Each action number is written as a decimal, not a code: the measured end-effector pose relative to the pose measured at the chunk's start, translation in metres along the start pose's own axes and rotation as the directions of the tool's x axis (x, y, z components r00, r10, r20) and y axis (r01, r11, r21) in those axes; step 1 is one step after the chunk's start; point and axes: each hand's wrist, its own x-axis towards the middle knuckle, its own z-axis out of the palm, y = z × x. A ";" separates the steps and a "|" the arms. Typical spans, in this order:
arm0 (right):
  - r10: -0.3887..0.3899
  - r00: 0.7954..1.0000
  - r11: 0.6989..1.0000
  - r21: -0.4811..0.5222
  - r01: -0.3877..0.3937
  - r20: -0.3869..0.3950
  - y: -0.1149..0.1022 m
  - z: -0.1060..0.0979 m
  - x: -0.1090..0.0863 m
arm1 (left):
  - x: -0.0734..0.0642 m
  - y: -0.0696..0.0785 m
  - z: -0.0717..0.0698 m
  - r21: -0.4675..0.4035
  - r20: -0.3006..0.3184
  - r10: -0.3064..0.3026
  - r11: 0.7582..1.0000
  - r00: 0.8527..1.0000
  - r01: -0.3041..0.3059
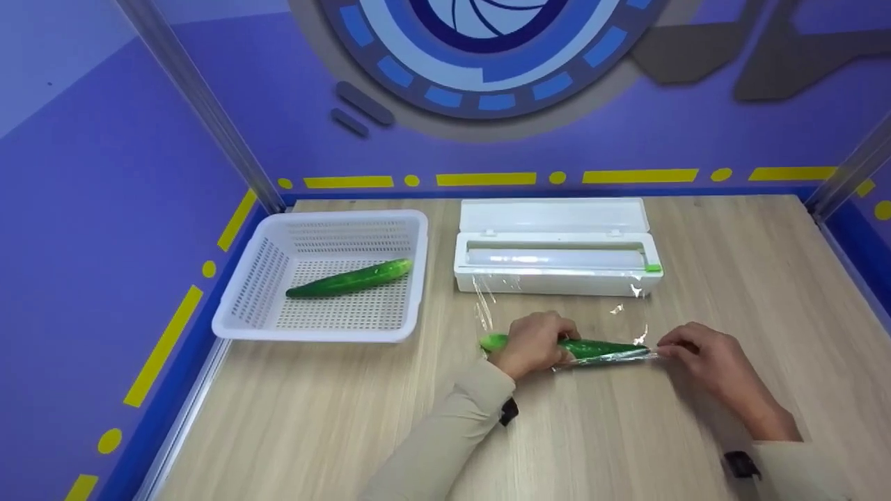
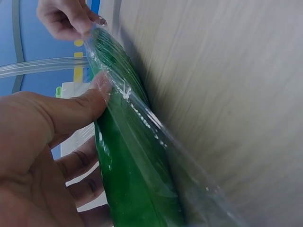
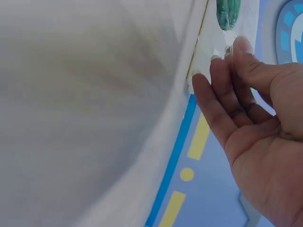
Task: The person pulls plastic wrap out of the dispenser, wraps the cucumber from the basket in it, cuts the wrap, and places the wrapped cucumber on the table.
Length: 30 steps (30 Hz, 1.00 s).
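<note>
While the left hand [image 1: 534,342] grips the green cucumber [image 1: 598,347] on the tabletop [image 1: 585,445] and the right hand [image 1: 711,360] pinches cling film [image 1: 616,358] beyond its tip, an uneven tug could crease or tear that film.

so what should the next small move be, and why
Probably roll the held cucumber a little towards the white dispenser: the clear film laps over the cucumber's near side and runs back to the dispenser, the left hand grips the cucumber, and the right hand pinches film just past its tip.
</note>
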 end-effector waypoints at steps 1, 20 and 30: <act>-0.009 1.000 1.000 -0.004 0.009 0.003 0.000 -0.002 -0.003 | 0.000 0.000 0.000 -0.001 0.001 0.000 1.000 1.000 0.000; -0.100 0.987 0.991 0.076 0.110 -0.126 0.008 0.006 0.008 | -0.001 0.002 0.001 0.001 0.021 0.022 1.000 1.000 -0.022; -0.055 0.990 0.994 0.087 0.067 -0.126 0.001 0.014 0.012 | -0.001 0.002 0.000 0.012 0.047 0.012 1.000 0.999 -0.013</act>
